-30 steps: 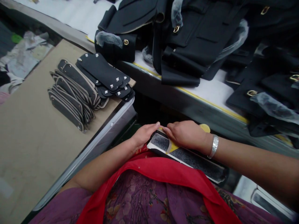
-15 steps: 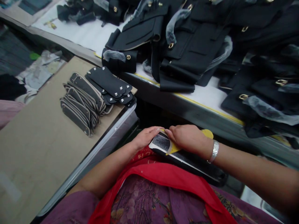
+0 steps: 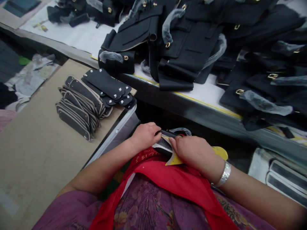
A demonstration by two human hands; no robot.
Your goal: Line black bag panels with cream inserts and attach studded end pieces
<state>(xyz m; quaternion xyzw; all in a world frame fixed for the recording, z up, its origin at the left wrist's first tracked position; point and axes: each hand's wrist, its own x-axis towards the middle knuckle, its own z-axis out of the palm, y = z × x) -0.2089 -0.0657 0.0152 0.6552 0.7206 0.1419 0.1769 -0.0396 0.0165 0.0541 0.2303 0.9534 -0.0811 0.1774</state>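
Note:
My right hand is closed on a thin yellow strip, whose curved near end and rounded far end stick out on both sides of the hand. Beneath it lies a black bag with a dark, pale-edged panel, held against the red apron. The fingers of my left hand are curled over the bag's left end. Its far side shows a plastic-wrapped part. Most of the bag is hidden by the hands.
Stacked oval black panels with pale edges stand on the brown board at left. Several black bags with gold buckles lie on the bench beyond. More pale-edged panels are at lower right.
The bag has tilted, so its far side now shows. My right hand and the yellow strip have shifted slightly right and nearer me. My left fingers have curled more.

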